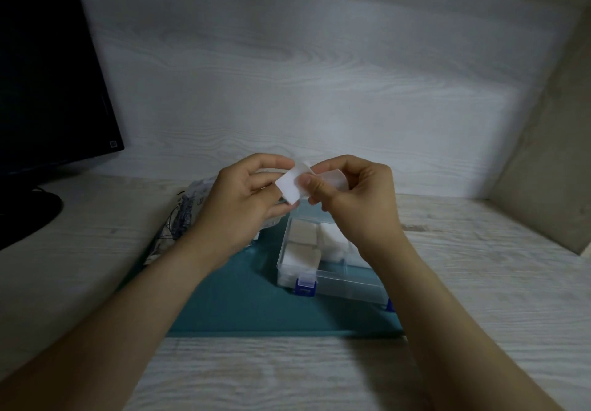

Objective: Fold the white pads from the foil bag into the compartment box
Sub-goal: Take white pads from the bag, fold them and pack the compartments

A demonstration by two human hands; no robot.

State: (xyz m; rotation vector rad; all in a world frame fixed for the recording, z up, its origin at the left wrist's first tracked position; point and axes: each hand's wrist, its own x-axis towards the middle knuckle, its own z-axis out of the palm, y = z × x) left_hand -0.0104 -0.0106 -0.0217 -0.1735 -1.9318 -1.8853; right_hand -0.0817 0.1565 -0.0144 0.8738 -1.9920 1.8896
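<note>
A small white pad point(292, 185) is held in the air above the far end of the box, pinched between both hands. My left hand point(243, 199) grips its left and lower edge. My right hand point(355, 196) holds its right side with thumb and fingers. Below them the clear plastic compartment box point(332, 278) with blue latches lies open on a teal mat point(236, 305). Folded white pads point(303, 238) fill its far compartments; the near ones show none. The foil bag point(196, 199) lies left of the box, mostly hidden behind my left hand.
A dark monitor point(48, 90) with its stand fills the left side of the pale wood-grain desk point(287, 375). A pale wood-grain wall point(287, 74) rises behind the mat, and a beige side wall point(550, 154) closes the right.
</note>
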